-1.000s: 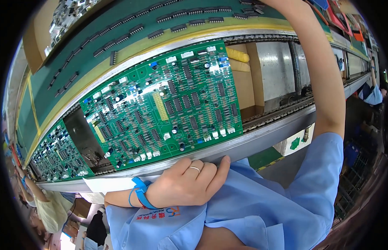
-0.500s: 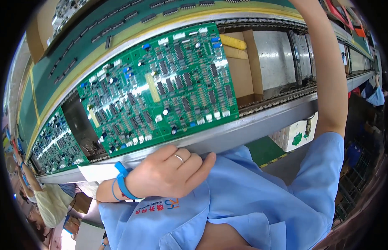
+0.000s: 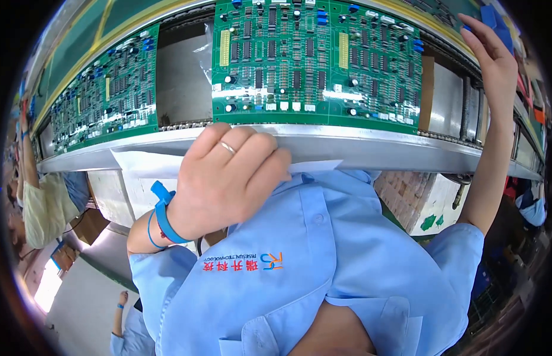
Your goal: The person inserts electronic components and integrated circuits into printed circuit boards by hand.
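A large green circuit board (image 3: 326,65), crowded with black chips, white connectors and small parts, lies on the conveyor ahead of me. My left hand (image 3: 228,172), wearing a ring and a blue wristband, is at the front metal rail (image 3: 371,142) below this board. Its fingers are curled together, and whatever they may hold is hidden. White paper (image 3: 147,163) shows behind that hand along the rail. At the far right my right hand (image 3: 492,53) is raised over the far side of the conveyor, pinching a small blue component (image 3: 466,28) beside a blue bin (image 3: 495,28).
Another populated circuit board (image 3: 110,98) sits on the conveyor to the left, past a gap. Chain tracks run along the conveyor. A green-topped shelf (image 3: 125,16) with yellow edging borders the far side. Other people are at the left (image 3: 42,207) and right (image 3: 532,207).
The view has turned, so the boards appear level and farther up. My right hand, cut off at the top edge before, now shows with a blue component. My left hand stays curled at the rail.
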A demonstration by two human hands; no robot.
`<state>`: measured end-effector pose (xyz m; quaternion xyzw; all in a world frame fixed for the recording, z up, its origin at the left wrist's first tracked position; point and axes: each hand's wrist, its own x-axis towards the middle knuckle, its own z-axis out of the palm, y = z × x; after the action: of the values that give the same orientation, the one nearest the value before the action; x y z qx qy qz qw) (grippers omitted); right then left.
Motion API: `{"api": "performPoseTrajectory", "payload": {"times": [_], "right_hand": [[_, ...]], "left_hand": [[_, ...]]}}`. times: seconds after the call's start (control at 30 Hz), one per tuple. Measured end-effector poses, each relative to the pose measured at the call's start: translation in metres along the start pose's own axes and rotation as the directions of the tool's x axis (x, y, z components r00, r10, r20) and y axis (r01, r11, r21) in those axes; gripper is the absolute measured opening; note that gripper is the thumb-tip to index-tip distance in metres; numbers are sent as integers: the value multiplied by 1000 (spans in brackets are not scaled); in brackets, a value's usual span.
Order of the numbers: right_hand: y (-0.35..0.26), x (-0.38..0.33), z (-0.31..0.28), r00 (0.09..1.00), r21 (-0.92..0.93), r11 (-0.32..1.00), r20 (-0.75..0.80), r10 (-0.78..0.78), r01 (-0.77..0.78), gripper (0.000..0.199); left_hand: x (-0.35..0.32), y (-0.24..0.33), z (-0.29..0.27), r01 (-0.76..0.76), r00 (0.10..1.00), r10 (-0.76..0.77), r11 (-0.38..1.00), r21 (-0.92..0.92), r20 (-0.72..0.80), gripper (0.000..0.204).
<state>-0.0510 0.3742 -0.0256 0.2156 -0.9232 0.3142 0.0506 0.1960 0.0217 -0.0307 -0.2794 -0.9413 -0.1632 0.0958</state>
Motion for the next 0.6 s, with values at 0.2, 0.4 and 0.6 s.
{"api": "performPoseTrajectory", "payload": {"times": [0.2, 0.4, 0.6], "right_hand": [[-1, -18, -15, 1000, 181, 983, -2, 18, -18, 24], [-8, -54, -28, 998, 201, 978, -13, 62, -59, 24], [-37, -88, -18, 993, 286, 957, -116, -22, 55, 18]], "left_hand": [[17, -9, -19, 245, 969, -243, 914, -322, 46, 14], [34, 2, -51, 230, 973, -226, 923, -309, 50, 12], [-30, 52, -125, -132, 983, 138, 990, 52, -121, 16]]}}
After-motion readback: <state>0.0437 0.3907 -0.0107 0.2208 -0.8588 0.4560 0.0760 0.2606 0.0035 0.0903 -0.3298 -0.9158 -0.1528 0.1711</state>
